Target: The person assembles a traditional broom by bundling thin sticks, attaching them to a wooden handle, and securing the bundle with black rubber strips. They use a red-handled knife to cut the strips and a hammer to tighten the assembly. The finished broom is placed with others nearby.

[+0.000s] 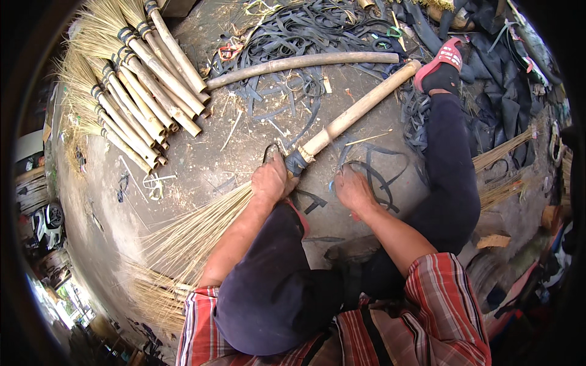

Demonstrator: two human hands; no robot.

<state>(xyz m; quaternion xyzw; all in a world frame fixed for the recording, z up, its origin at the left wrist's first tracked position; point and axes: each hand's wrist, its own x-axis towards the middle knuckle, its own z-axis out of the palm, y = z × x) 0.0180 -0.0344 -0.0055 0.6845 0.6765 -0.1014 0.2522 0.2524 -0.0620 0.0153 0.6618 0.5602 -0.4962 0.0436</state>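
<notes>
A broom with a bamboo handle (360, 110) and a fan of pale straw bristles (198, 226) lies slantwise in front of me. My left hand (270, 177) is closed round it where the bristles meet the handle, beside a dark strip binding (296, 162). Right of the binding, my right hand (352, 188) is held in a fist, apart from the broom. A small bit of blue shows at its fingers; what it grips is hidden. Dark rubber strips (383, 183) curl on the floor beside that hand. My foot in a pink shoe (441, 64) is at the handle's far end.
Several brooms with bamboo handles (152, 85) are stacked at the far left. A tangle of dark strips (311, 30) spreads at the back, with a long bamboo pole (305, 63) in front. Dark sheet material (500, 85) heaps at the right. Loose straw (159, 293) lies lower left.
</notes>
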